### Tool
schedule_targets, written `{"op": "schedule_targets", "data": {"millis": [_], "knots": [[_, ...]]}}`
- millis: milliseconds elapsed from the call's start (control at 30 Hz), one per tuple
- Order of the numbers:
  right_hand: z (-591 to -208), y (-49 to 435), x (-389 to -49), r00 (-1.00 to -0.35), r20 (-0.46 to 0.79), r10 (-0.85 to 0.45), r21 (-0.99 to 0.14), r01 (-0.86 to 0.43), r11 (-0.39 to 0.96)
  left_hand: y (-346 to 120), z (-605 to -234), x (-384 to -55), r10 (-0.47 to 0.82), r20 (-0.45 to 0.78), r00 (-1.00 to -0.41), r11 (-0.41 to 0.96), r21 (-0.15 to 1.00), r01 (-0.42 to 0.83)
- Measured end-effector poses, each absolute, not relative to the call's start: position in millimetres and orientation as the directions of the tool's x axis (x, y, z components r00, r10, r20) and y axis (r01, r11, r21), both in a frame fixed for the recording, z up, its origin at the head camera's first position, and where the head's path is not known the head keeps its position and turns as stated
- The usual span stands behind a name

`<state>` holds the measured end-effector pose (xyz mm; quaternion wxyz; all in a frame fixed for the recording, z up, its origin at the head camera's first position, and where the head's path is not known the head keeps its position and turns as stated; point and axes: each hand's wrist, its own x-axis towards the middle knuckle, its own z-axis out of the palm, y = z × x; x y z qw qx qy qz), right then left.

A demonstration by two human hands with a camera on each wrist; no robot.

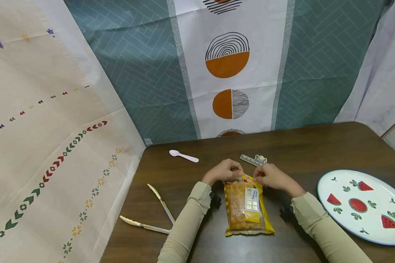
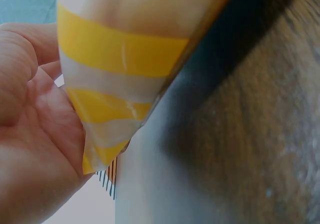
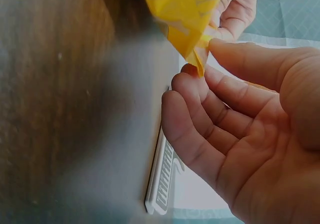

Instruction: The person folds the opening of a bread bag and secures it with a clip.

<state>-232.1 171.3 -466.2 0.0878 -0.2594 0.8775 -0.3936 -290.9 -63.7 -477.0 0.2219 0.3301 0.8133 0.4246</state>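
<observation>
A yellow and clear plastic bag of bread (image 1: 238, 204) lies on the brown table, its top end raised between both hands. My left hand (image 1: 224, 170) pinches the upper left of the bag; in the left wrist view the yellow-striped side of the bag (image 2: 120, 54) crosses in front of the palm, hiding the fingertips. With thumb and fingers, my right hand (image 1: 274, 178) pinches the upper right corner, and the right wrist view shows that yellow corner (image 3: 192, 29) between the thumb and fingertips. Brown bread shows through the clear front, beside a white label.
Behind the hands lies a ruler-edged bag clip (image 1: 251, 160). A pale pink spoon (image 1: 184, 156) sits at the back left. Tongs (image 1: 162, 208) lie spread left of the left forearm. On the right is a white oval plate (image 1: 372, 226) with watermelon pictures. Patterned cloth hangs behind the table.
</observation>
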Motion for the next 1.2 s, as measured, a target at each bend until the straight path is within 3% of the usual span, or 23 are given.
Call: {"op": "schedule_targets", "data": {"millis": [433,1200], "knots": [[-464,178,-247,-0.890,0.104,-0.444,-0.669,-0.393,0.631,-64,-477,-292,0.733,-0.063,-0.677,0.420,0.826,0.377],[-463,183,-271,-0.955,0.181,-0.236,-0.680,-0.295,0.672,-66,-476,-288,0.718,-0.066,-0.693,0.412,0.843,0.347]]}}
